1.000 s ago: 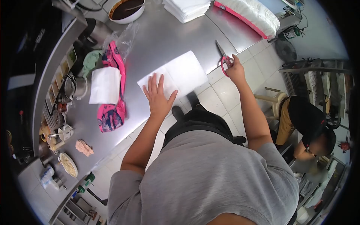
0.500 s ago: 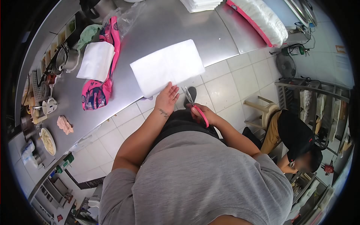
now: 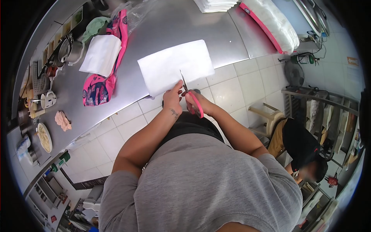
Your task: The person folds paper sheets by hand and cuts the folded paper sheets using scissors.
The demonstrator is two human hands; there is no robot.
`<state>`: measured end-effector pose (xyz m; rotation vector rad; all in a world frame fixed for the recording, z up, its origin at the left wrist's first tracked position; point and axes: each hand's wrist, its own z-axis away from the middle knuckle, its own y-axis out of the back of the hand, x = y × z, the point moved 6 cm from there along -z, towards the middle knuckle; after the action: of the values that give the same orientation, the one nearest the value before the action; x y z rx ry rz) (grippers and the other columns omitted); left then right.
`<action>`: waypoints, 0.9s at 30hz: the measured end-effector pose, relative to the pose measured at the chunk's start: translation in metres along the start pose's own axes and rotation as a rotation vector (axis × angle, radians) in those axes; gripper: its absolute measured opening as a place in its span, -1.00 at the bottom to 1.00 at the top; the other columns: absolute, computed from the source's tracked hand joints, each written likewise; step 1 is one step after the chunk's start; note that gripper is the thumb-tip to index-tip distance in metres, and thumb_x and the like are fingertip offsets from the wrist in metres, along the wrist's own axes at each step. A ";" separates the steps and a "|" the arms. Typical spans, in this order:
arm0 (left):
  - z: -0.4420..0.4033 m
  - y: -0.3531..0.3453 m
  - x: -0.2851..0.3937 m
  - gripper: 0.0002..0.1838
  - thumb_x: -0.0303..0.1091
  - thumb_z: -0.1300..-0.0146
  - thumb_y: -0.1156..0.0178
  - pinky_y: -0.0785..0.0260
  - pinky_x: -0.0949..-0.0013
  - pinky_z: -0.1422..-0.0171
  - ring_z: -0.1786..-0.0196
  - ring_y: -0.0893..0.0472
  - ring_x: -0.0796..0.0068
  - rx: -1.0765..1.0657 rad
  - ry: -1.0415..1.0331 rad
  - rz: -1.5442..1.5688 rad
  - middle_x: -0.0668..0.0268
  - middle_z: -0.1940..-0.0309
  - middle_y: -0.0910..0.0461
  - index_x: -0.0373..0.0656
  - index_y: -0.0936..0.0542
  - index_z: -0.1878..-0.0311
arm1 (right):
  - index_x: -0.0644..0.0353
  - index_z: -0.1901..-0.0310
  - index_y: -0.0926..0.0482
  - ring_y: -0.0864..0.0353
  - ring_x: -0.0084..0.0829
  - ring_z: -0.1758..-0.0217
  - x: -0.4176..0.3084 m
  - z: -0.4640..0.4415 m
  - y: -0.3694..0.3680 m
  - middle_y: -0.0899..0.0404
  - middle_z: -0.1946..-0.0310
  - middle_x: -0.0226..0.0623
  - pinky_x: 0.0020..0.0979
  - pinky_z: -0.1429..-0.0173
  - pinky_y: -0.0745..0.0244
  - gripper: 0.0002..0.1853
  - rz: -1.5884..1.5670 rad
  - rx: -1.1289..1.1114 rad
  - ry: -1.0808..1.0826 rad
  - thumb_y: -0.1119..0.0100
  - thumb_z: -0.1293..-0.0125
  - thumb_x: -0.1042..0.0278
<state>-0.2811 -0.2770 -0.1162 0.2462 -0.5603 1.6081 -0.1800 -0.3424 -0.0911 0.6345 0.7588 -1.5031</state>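
Observation:
A white folded sheet (image 3: 172,63), paper or cloth, overhangs the near edge of the steel table. My left hand (image 3: 172,99) is closed at the sheet's front edge, thumb on top and the other fingers curled at the edge. In my right hand (image 3: 204,103) is a pair of scissors (image 3: 198,105) with pink handles. Their blades point away from me and lie over the front part of the sheet, just right of my left thumb. Whether the blades have the sheet between them is hard to make out.
On the steel table (image 3: 162,33), a white stack (image 3: 101,54) lies on a pink plastic package (image 3: 98,91). Another white stack (image 3: 216,4) and a pink-edged package (image 3: 270,25) are at the back. A pink cloth (image 3: 62,120) lies left. A co-worker (image 3: 303,143) bends at the right.
My right hand has brought the scissors forward and left, blades now over the sheet. My left hand's fingers, spread before, have closed at the sheet's edge.

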 end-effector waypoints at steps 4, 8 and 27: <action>-0.002 0.002 0.000 -0.65 -0.13 -0.10 -0.40 -0.23 0.32 0.06 0.15 -0.46 0.54 0.020 -0.027 0.004 0.43 0.26 -0.53 -0.08 -0.54 0.15 | 0.31 0.10 -0.35 -0.47 -0.48 0.59 -0.005 -0.005 -0.001 -0.41 0.56 -0.33 -0.46 0.50 -0.41 -0.32 -0.001 -0.016 0.037 0.12 -0.35 -0.34; -0.003 0.001 0.000 -0.64 -0.15 -0.10 -0.40 -0.27 0.32 0.09 0.17 -0.48 0.51 0.001 -0.053 -0.001 0.38 0.28 -0.53 -0.14 -0.54 0.15 | 0.31 0.08 -0.34 -0.46 -0.48 0.58 -0.009 -0.006 -0.001 -0.41 0.56 -0.33 -0.46 0.49 -0.42 -0.32 0.005 -0.030 0.039 0.12 -0.35 -0.34; 0.005 -0.004 0.009 -0.62 -0.23 -0.09 -0.43 -0.37 0.39 0.23 0.30 -0.48 0.46 0.047 -0.114 0.047 0.27 0.36 -0.49 -0.31 -0.50 0.23 | 0.37 0.01 -0.41 -0.47 -0.44 0.75 -0.001 -0.007 -0.007 -0.40 0.73 -0.31 -0.44 0.65 -0.37 -0.37 0.040 0.124 0.090 0.07 -0.40 -0.22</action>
<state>-0.2790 -0.2714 -0.1061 0.3638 -0.6206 1.6611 -0.1873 -0.3365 -0.0942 0.8111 0.7212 -1.5009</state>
